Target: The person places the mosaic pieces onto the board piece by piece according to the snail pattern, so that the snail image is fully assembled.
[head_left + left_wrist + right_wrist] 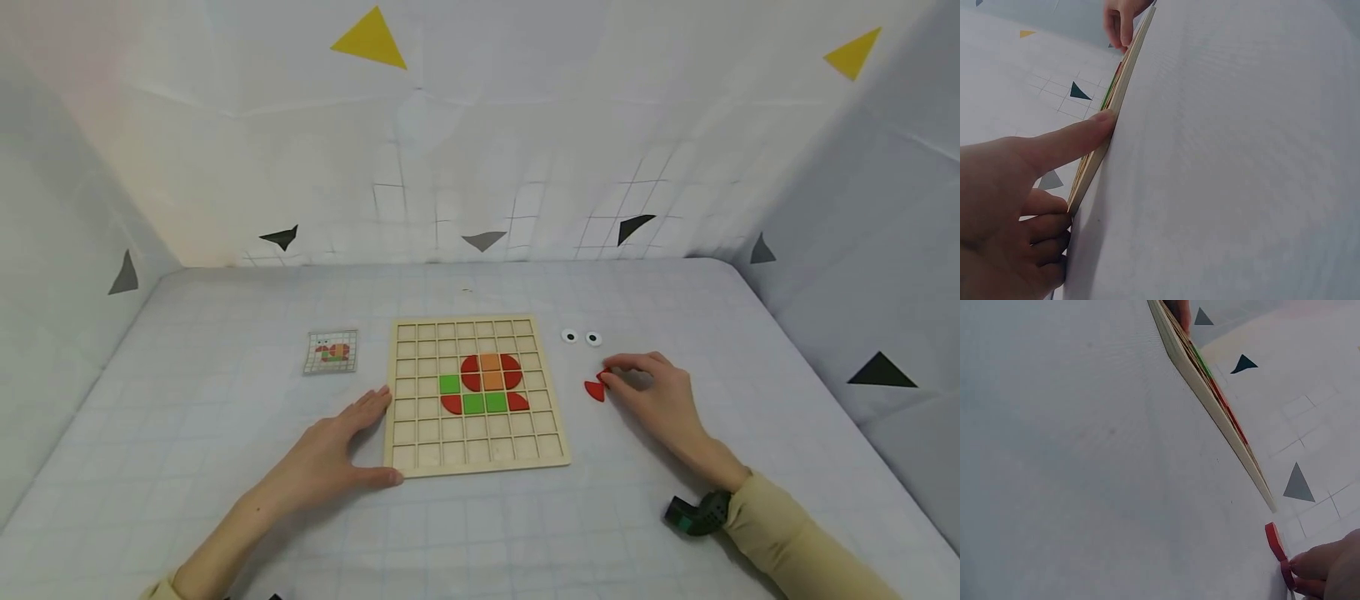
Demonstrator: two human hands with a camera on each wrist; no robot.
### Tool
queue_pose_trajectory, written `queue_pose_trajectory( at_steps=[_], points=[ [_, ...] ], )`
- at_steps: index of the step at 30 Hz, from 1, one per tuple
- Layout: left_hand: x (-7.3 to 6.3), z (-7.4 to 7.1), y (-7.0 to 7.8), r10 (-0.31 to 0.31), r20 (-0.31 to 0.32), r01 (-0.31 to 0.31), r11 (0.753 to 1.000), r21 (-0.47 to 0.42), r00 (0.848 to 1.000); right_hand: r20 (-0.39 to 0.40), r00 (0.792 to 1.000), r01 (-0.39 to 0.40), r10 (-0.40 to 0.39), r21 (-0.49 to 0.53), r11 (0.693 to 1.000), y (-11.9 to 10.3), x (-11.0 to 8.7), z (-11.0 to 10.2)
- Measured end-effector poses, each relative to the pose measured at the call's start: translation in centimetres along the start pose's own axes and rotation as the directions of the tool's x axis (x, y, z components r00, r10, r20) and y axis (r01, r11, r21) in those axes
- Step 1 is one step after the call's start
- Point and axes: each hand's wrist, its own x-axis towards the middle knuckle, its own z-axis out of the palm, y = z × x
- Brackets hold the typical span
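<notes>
A square wooden grid board (478, 469) lies on the white surface with red, orange and green pieces set in its cells. My left hand (324, 458) rests against the board's left side, its fingertips at the edge and its thumb at the near-left corner. To the right of the board, my right hand (660, 404) pinches a small red piece (1287, 575) between thumb and fingers; most of it is hidden. Another red piece, a quarter circle (595, 391), lies right beside those fingertips. Two white eye discs (570, 336) with black dots lie beyond it.
A small pattern card (331, 352) with a coloured picture lies left of the board. White cloth walls (465, 125) with printed triangles stand behind and at both sides. A dark wrist device (699, 513) sits by the right sleeve.
</notes>
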Motion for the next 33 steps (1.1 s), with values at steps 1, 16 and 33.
queue_pose_trajectory(
  at_steps=[1,16,33],
  points=[
    [0.02,0.03,0.02,-0.001,0.001,0.001,1.0,-0.002,1.0,-0.001,1.0,0.003,-0.003,-0.004,1.0,0.03,0.06,0.06],
    [-0.04,-0.02,0.18,0.004,-0.004,-0.004,1.0,0.009,1.0,-0.01,1.0,0.019,-0.019,0.022,1.0,0.51,-0.2,-0.09],
    [0.0,0.04,-0.02,0.002,-0.007,-0.002,1.0,0.001,1.0,0.04,0.998,0.038,-0.04,0.038,0.999,0.51,-0.26,-0.1]
  ],
)
